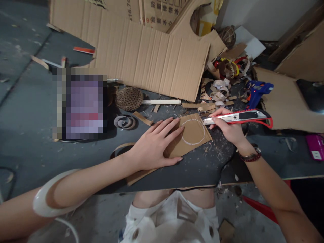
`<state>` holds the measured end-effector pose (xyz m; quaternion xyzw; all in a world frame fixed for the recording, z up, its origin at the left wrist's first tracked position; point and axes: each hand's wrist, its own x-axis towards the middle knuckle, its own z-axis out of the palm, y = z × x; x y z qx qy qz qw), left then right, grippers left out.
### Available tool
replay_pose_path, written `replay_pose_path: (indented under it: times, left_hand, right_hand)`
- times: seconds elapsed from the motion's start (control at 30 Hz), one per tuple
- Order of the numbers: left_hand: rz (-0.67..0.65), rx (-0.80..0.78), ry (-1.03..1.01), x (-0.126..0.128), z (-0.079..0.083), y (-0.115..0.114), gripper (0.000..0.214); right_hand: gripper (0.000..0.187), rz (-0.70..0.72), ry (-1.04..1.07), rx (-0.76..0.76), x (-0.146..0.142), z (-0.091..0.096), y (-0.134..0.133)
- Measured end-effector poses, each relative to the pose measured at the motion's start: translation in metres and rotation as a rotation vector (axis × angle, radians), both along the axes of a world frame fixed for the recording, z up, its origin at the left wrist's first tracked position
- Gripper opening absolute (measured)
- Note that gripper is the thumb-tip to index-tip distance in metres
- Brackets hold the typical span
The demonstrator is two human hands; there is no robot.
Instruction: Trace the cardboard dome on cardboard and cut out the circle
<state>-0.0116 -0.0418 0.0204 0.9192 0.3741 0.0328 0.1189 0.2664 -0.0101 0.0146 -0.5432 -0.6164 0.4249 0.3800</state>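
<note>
A small piece of cardboard (174, 148) lies near the table's front edge, with a white circle outline (193, 144) drawn on it. Spread flat over the cardboard's left part is my left hand (158, 143), fingers apart, with fingertips reaching the circle's left side. My right hand (229, 130) grips a red and black utility knife (238, 117). Its tip is at the upper right of the circle, by the cardboard's right edge; whether the blade touches is too small to tell.
A large corrugated sheet (152, 57) spans the back. A cardboard disc on a white stick (129, 99) and a paper coil (125, 122) lie behind my left hand. At right are paper scraps (220, 89), a blue glue gun (258, 92) and a purple box (315, 146). A blurred screen (84, 108) stands left.
</note>
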Motion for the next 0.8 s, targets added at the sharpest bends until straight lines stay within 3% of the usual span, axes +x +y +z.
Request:
replay_pose_path:
  times: [0.23, 0.53, 0.8]
  left_hand:
    - [0.000, -0.002, -0.004, -0.0001, 0.0003, 0.0004, 0.088]
    - [0.001, -0.003, -0.003, -0.0003, 0.0002, -0.0006, 0.088]
    - [0.003, -0.014, -0.014, -0.0004, -0.0001, -0.0001, 0.088]
  right_hand:
    - [0.007, -0.002, 0.006, 0.006, -0.0001, 0.0008, 0.0003]
    - [0.006, 0.046, -0.140, 0.072, -0.0022, 0.0024, -0.0038]
    - [0.008, -0.004, 0.012, 0.006, -0.0013, -0.0028, 0.0004]
